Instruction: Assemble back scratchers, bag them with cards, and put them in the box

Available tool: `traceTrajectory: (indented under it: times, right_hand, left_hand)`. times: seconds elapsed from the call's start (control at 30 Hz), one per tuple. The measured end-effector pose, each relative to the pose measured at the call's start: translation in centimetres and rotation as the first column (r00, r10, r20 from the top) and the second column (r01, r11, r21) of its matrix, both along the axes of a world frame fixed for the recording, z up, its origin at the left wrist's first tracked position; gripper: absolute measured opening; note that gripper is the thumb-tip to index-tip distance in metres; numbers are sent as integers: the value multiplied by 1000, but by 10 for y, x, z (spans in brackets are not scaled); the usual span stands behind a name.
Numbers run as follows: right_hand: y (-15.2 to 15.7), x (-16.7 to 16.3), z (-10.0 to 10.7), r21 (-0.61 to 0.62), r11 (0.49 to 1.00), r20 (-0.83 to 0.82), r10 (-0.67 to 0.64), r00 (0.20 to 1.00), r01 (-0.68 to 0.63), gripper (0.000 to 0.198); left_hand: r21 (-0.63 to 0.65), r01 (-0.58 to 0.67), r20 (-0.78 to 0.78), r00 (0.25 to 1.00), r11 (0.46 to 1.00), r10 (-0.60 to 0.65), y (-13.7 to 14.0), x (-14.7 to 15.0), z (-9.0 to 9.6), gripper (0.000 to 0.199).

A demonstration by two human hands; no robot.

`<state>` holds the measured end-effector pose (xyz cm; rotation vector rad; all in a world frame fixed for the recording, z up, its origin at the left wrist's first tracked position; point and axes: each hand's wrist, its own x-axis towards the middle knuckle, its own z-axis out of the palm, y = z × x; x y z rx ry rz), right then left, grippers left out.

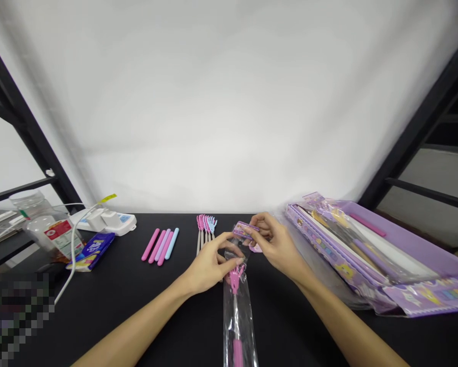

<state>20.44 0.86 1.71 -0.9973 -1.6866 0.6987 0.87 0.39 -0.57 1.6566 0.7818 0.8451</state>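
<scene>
A pink hand-shaped back scratcher (235, 281) with a metal rod and pink grip lies inside a clear plastic sleeve (247, 318). My left hand (208, 265) pinches the sleeve near its top, beside the scratcher's head. With thumb and fingers, my right hand (276, 244) holds the purple printed header card (243, 230) at the sleeve's upper end. Just below that card, a small pink piece (255, 248) is partly hidden. Beyond my left hand, several pink, purple and blue back scratcher heads (206, 224) on metal rods lie side by side, their lower ends covered by the hand.
Several loose pink, purple and blue handles (160, 245) lie to the left. A purple display box (408, 239) with packaged items stands at right. On the left are a white power strip (117, 223), a blue packet (95, 251), a clear jar (45, 229) and a white cable (73, 250).
</scene>
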Motion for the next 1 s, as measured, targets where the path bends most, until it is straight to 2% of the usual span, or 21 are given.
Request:
traceTrajectory:
  times: [0.2,0.37,0.5,0.6,0.8,1.0]
  right_hand:
    - [-1,0,1,31,999,38,-24,999,22,20]
    - [2,-1,0,-79,994,-78,69,995,-75,31]
    - [4,0,2,-169,980,-131,82,988,-104,41]
    - [4,1,4,-239,964,-73,103,992,-118,32]
    - [4,0,6,-258,960,-104,87,991,-111,31]
    - [1,4,12,-292,946,-95,120,988,-143,33]
  left_hand:
    - [-3,-5,14,1000,1000,5,-1,0,1,50]
    - [5,1,20,1000,1000,-1,-2,0,6,44]
    - [14,-14,36,999,1000,14,-3,1,7,41]
    - [12,-38,34,999,999,38,-3,1,7,40]
    - [14,-55,29,998,998,55,-3,0,7,43]
    - [60,-76,-20,997,995,78,-1,0,7,32]
